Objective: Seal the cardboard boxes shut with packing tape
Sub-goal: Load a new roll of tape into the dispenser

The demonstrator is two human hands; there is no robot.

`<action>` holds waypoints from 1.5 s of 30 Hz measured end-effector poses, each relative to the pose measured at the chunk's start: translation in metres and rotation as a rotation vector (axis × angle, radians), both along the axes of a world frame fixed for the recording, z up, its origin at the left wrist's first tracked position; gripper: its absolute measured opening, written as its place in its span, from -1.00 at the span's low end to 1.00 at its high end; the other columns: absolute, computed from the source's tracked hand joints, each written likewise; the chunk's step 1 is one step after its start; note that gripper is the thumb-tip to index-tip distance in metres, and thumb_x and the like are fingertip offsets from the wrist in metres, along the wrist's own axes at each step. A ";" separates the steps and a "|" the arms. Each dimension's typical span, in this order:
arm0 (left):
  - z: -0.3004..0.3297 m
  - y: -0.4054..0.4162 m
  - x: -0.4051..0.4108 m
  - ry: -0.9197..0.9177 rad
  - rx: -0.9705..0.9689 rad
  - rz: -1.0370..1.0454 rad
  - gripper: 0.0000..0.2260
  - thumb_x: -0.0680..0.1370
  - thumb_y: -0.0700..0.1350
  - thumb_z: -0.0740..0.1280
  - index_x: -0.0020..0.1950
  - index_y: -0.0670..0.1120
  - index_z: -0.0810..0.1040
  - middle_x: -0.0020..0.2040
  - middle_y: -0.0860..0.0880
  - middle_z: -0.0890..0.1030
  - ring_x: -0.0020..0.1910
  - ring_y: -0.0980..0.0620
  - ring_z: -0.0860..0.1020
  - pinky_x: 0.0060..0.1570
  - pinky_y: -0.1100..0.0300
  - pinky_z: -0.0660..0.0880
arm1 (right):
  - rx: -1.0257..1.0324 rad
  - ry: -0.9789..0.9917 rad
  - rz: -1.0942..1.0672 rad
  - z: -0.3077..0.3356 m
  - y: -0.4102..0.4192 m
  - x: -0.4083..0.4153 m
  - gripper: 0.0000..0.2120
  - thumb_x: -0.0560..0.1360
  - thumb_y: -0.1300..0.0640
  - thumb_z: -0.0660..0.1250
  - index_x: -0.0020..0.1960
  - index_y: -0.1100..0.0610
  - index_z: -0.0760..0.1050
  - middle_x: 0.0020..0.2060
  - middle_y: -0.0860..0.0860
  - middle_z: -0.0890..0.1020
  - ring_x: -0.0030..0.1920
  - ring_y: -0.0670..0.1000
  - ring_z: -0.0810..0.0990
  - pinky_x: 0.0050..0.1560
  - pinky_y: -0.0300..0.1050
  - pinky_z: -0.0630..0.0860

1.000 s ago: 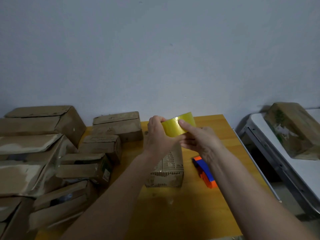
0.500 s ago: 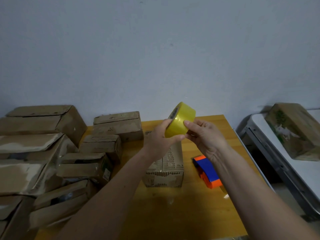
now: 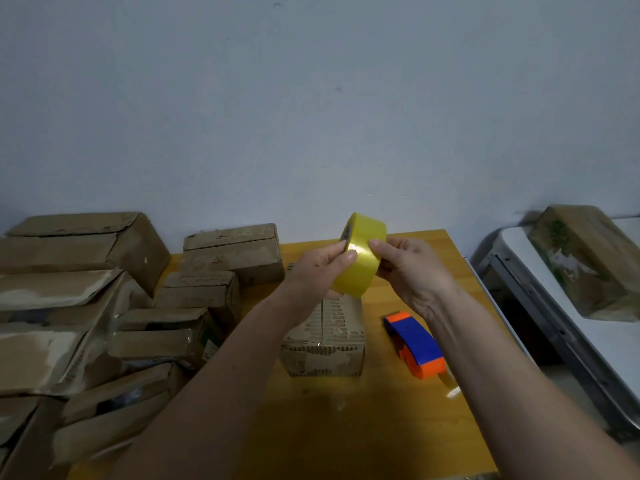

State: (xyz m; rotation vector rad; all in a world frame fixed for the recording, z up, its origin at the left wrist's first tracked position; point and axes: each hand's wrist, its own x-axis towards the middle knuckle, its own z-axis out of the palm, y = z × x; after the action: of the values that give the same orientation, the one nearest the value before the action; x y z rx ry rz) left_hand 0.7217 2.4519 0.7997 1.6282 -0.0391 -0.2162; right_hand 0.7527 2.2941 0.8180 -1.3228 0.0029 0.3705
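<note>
Both hands are up in front of the person, holding a yellow tape roll [image 3: 360, 254] above the small box [image 3: 323, 336] that sits in the middle of the wooden tabletop [image 3: 346, 427]. The left hand [image 3: 317, 268] grips the roll, thumb across its outer face and the other fingers curled round its far side. The right hand [image 3: 405, 263] pinches the roll's near edge with thumb and fingertips pressed to the tape, as though feeling for the loose end. No strip hangs free that I can make out.

Judging by that, the sealing of this box has not started in earnest. Its top flaps lie closed with a seam down the middle, and there is a glossy patch near its front edge that may be old tape; I cannot tell. What remains: find the end, pull a length, lay it along the seam, cut it.

Just right of the small box lies an orange and blue tape dispenser [image 3: 415, 346], untouched. To the left of the box a heap of cardboard boxes [image 3: 104, 323] crowds that side of the tabletop, several with flaps gaping, so much work looks left. Behind the box stand two more boxes [image 3: 235, 252]. Far right of it, on a separate white table [image 3: 606, 334], rests a wrapped parcel [image 3: 588, 261].

Nothing stands between the roll and the box top.
</note>
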 end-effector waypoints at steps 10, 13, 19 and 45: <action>0.001 -0.011 0.003 0.016 -0.012 0.029 -0.61 0.61 0.11 0.20 0.42 0.06 0.43 0.29 -0.10 0.50 0.23 -0.08 0.53 0.14 -0.15 0.55 | -0.021 -0.095 -0.022 -0.003 -0.005 0.004 -0.81 0.42 0.28 0.42 0.02 0.31 0.61 -0.18 0.13 0.69 -0.19 0.03 0.65 -0.14 -0.14 0.60; 0.000 -0.010 0.004 -0.035 0.004 0.037 -0.68 0.66 -0.01 0.17 0.43 0.08 0.41 0.30 -0.04 0.50 0.24 -0.03 0.52 0.19 -0.08 0.53 | 0.021 -0.113 0.106 -0.001 -0.014 0.006 -0.64 0.42 0.25 0.38 0.18 0.36 0.54 -0.01 0.22 0.67 -0.06 0.08 0.66 0.00 -0.12 0.60; 0.004 -0.015 0.002 -0.075 0.012 0.096 -0.74 0.67 -0.13 0.16 0.10 0.21 0.54 -0.01 0.21 0.65 0.06 0.15 0.60 0.15 0.02 0.56 | -0.330 -0.323 -0.236 -0.005 -0.010 0.008 -0.68 0.33 0.26 0.54 0.05 0.13 0.58 -0.19 0.12 0.66 -0.18 0.10 0.66 -0.11 0.00 0.62; -0.002 -0.015 0.003 -0.066 0.142 0.202 -0.50 0.54 0.21 0.14 0.39 0.00 0.47 0.17 -0.10 0.56 0.09 -0.05 0.53 0.05 -0.05 0.52 | -0.872 -0.883 -0.216 -0.009 -0.008 0.001 -0.86 0.50 0.20 0.40 0.00 0.24 0.67 -0.21 0.12 0.69 -0.22 0.09 0.66 -0.14 0.10 0.59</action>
State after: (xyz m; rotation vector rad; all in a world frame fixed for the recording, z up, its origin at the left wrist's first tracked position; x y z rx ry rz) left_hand 0.7243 2.4373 0.7980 1.7674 0.0922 -0.0097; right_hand 0.7538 2.2865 0.8089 -2.2307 -0.4740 -0.4887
